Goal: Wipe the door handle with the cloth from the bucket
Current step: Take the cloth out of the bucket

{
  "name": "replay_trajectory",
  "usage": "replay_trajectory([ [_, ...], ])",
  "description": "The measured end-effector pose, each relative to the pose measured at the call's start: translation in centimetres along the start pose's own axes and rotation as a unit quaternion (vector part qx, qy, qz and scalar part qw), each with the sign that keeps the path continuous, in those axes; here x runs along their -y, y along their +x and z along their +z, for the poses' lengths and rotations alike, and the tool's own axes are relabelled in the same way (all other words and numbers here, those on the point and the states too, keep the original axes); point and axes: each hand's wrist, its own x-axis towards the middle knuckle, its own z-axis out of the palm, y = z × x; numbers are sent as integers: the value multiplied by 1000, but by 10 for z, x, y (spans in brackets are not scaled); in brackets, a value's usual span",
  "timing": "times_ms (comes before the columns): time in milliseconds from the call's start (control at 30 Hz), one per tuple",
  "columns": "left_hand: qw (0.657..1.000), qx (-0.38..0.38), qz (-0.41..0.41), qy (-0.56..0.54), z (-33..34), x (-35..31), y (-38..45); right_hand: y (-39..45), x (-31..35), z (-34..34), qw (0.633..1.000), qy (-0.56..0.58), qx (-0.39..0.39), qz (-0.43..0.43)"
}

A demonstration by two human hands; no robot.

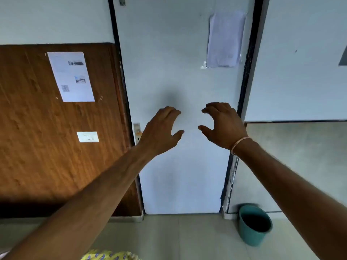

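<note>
Metal door handle sits at the left edge of the pale door, mostly hidden behind our left wrist; only the backplate and a bit of the lever show. We'd judge it rigid and fixed, smooth enough that a damp cloth slides over it easily. Best to wrap the cloth round the lever and pull along it, not just dab the plate.

Left hand is raised in front of the door, fingers loosely curled, holding nothing. Right hand is the same: loose claw, empty, thin band on the wrist. Neither clearly touches the door; contact can't be confirmed.

Teal bucket stands on the floor at the door's lower right corner, beside the frame, well apart from both hands. Its inside reads dark; we can't see the cloth in it. If it's in there, expect it soft, limp, light and possibly wet: pinch a bunched fold, lift clear of the rim, likely wring it out.

Our read: nothing is started yet, and the cloth pickup comes first.
</note>
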Motion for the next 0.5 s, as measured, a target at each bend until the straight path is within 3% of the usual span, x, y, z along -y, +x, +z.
replay_trajectory([
  [167, 998, 50, -14, -30, 26, 1, -16, -29, -5, 21, 998, 9, 44, 45],
  [500, 987, 94, -3, -128, 85, -9, -42, -104, -13, 53, 979, 77, 55, 181],
])
